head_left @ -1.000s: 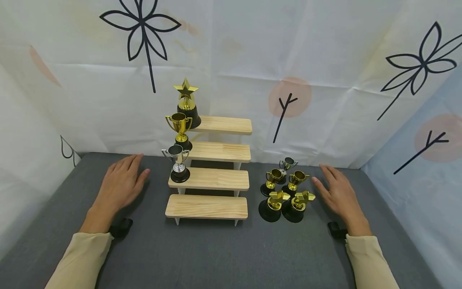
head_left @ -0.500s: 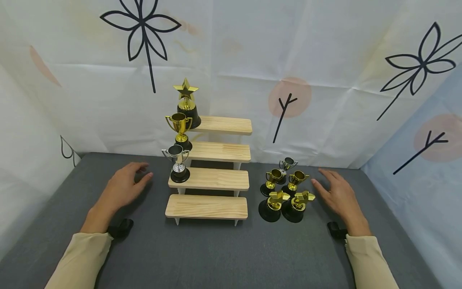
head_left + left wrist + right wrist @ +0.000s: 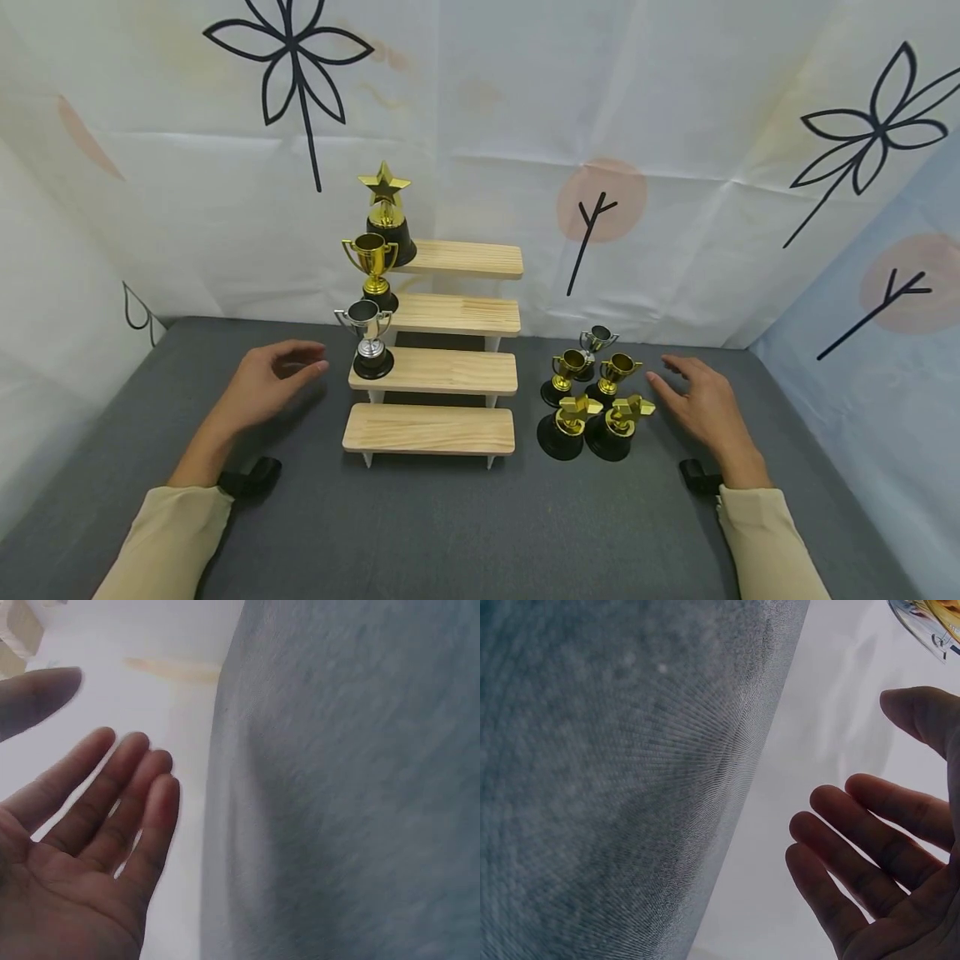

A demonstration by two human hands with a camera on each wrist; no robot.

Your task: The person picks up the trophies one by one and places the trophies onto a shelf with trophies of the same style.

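My left hand [image 3: 268, 385] is held over the table left of the stepped shelf, thumb apart from loosely bent fingers [image 3: 112, 791], gripping nothing. Nearest to it is a silver cup trophy [image 3: 369, 340] on the left end of the second step from the bottom. Above that stand a gold cup trophy [image 3: 372, 265] and, on the top step, a gold star trophy [image 3: 387, 218]. My right hand [image 3: 701, 408] holds nothing, its fingers relaxed beside a cluster of trophies: a small silver cup [image 3: 597, 340], two gold cups [image 3: 617, 372] and two star trophies [image 3: 567, 425].
The wooden stepped shelf [image 3: 429, 429] stands mid-table, its lowest step bare and the right parts of the upper steps bare. A printed white cloth [image 3: 487, 108] hangs behind the grey table [image 3: 480, 533]. A dark cord loop [image 3: 140, 312] hangs at the left.
My left hand has lifted from lying flat, bending its fingers and shifting right toward the shelf. The right hand's fingers have bent slightly while it stays in place. The trophies stand as before.
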